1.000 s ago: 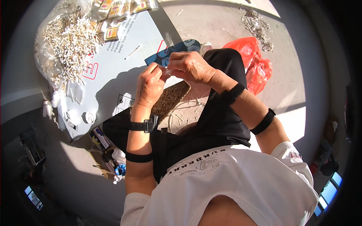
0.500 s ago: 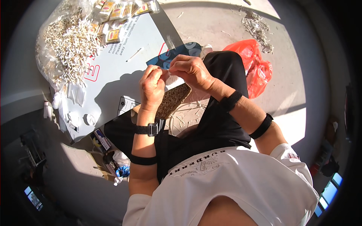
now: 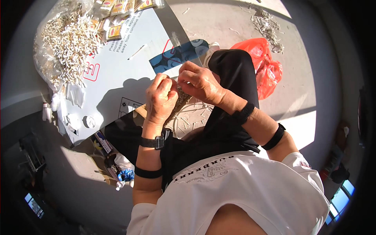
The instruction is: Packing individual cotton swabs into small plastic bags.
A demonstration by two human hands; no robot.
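My left hand (image 3: 159,98) and my right hand (image 3: 199,83) are close together above the near corner of the grey board. The fingers of both are pinched; what lies between them is too small or hidden to make out. Just beyond the fingertips is a see-through plastic film (image 3: 178,55) with a blue band and pale round shapes; whether either hand touches it I cannot tell. A single cotton swab (image 3: 136,52) lies on the board (image 3: 129,74). To its left, a large clear bag is heaped with loose cotton swabs (image 3: 68,43).
Small yellow-labelled packets (image 3: 117,8) lie at the board's far end. A red plastic bag (image 3: 266,66) sits on the floor beyond my right knee, near a pile of scraps (image 3: 268,29). Loose sticks (image 3: 192,117) are scattered below my hands. A white roll (image 3: 91,121) rests near the board's left edge.
Both hands have come down slightly toward me, and a small gap shows between them. More of the blue-banded film is visible, and the white patch beneath the hands no longer shows.
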